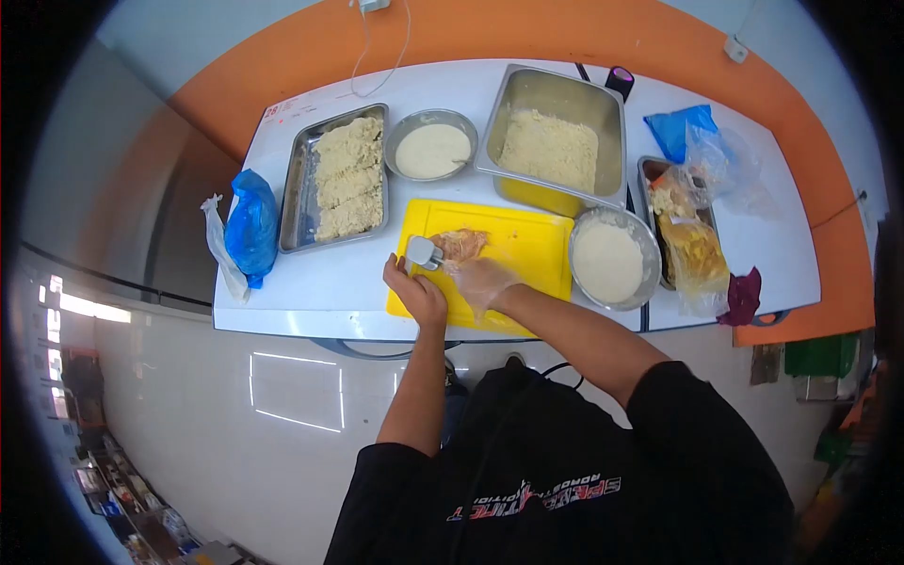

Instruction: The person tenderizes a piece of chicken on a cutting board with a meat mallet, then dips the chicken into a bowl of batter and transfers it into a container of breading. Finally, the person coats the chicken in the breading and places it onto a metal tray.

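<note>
A plastic-gloved right hand (pixel 485 282), slightly blurred, grips the handle of a metal meat mallet (pixel 424 251). The mallet's square head points left, at the left side of the yellow cutting board (pixel 527 250). Beside the head, partly behind the gloved fingers, lies a flat piece of raw meat (pixel 463 243). My bare left hand (pixel 417 294) is at the board's left edge, just below the mallet head, with its fingers stretched out and nothing in them.
Left of the board stands a steel tray (pixel 299 193) of coated pieces. Behind are a bowl of batter (pixel 432 151) and a deep steel pan (pixel 556 89) of crumbs. A bowl of white powder (pixel 607 262), a bagged tray (pixel 692 247) and blue bags (pixel 252 229) surround the work.
</note>
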{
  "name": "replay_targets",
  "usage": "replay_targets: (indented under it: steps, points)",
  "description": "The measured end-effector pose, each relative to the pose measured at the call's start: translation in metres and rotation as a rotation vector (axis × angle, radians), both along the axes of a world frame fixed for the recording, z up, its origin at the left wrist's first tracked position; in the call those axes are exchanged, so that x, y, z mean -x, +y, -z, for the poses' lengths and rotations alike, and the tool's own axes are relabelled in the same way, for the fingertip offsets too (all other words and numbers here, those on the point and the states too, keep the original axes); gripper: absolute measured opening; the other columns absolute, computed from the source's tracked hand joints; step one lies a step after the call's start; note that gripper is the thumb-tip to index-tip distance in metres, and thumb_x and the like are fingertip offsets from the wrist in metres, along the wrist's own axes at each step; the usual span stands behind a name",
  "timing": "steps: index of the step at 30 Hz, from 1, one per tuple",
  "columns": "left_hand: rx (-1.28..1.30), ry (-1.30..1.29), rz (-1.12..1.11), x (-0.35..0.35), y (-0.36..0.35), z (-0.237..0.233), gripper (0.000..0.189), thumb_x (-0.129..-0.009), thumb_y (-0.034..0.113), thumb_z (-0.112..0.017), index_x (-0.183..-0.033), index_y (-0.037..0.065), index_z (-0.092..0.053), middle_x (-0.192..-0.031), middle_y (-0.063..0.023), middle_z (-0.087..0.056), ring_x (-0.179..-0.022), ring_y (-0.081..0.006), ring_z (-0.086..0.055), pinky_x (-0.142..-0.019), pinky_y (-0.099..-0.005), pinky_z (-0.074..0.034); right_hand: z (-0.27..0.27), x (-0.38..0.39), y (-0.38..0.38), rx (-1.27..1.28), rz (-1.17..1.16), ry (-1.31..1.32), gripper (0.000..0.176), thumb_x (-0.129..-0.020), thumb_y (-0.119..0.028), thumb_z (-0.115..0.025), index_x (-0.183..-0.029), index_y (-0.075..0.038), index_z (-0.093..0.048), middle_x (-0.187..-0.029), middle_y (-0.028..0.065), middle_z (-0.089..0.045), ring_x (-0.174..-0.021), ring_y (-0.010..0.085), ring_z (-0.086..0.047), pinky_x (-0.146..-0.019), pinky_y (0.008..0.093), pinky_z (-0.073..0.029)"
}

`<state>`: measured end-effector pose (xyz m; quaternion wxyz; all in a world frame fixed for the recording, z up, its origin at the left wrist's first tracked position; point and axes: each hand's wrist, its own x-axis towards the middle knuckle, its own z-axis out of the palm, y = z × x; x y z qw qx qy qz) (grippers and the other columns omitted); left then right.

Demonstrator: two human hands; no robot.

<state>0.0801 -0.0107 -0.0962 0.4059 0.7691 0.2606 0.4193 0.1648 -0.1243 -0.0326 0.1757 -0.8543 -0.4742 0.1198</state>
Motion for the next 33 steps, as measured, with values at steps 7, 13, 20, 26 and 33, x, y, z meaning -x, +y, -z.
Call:
replay_targets:
  steps: [7, 13, 20, 26, 33]
  points:
    - [-0.118, 0.061, 0.041, -0.004, 0.003, -0.011, 0.056, -0.088, -0.009, -0.044, -0.144, -0.005, -0.042, -0.143, -0.0260, -0.043, -0.134, -0.0448, -0.047, -0.116, -0.0516, -0.036, -0.050, -0.039, -0.034, -0.038, -0.016, 0.044, 0.034, -0.101, -0.027, -0.049, -0.118, -0.001, -0.063, -0.097, 0.0271, -0.071, -0.090, 0.0424, -0.071, -0.081, 0.0509, -0.056]
    - [-0.553, 0.417, 0.372, -0.047, -0.003, -0.044, 0.046, -0.092, 0.010, -0.061, -0.137, 0.008, -0.058, -0.139, -0.0153, -0.056, -0.135, -0.0347, -0.050, -0.113, -0.0565, -0.034, -0.091, -0.022, -0.120, -0.206, 0.527, 0.522, 0.066, -0.108, -0.057, -0.037, -0.094, 0.000, -0.066, -0.083, 0.0222, -0.065, -0.083, 0.0369, -0.063, -0.078, 0.0488, -0.049]
    - [-0.579, 1.136, 0.629, -0.108, 0.002, -0.083, 0.034, -0.090, 0.030, -0.071, -0.121, 0.016, -0.067, -0.122, -0.0070, -0.070, -0.115, -0.0294, -0.065, -0.094, -0.0604, -0.037, -0.092, 0.001, -0.194, -0.465, 0.633, 0.453, 0.075, -0.107, -0.064, -0.036, -0.088, 0.001, -0.067, -0.076, 0.0137, -0.061, -0.079, 0.0266, -0.057, -0.078, 0.0436, -0.047]
    - [-0.826, 1.029, 0.805, -0.113, -0.002, -0.068, 0.020, -0.090, 0.028, -0.071, -0.103, 0.013, -0.070, -0.103, -0.0084, -0.075, -0.103, -0.0305, -0.069, -0.092, -0.0552, -0.038, -0.093, 0.006, -0.223, -0.488, 0.754, 0.593, 0.069, -0.108, -0.060, -0.042, -0.086, 0.002, -0.064, -0.079, 0.0082, -0.058, -0.079, 0.0202, -0.051, -0.078, 0.0393, -0.045]
    - [-0.401, 0.821, 0.923, -0.107, -0.014, -0.074, 0.012, -0.094, 0.024, -0.068, -0.104, 0.015, -0.066, -0.091, -0.0024, -0.078, -0.097, -0.0274, -0.072, -0.095, -0.0495, -0.038, -0.086, 0.007, -0.216, -0.575, 0.716, 0.657, 0.066, -0.108, -0.057, -0.044, -0.091, 0.003, -0.065, -0.080, 0.0107, -0.061, -0.082, 0.0222, -0.054, -0.084, 0.0400, -0.046]
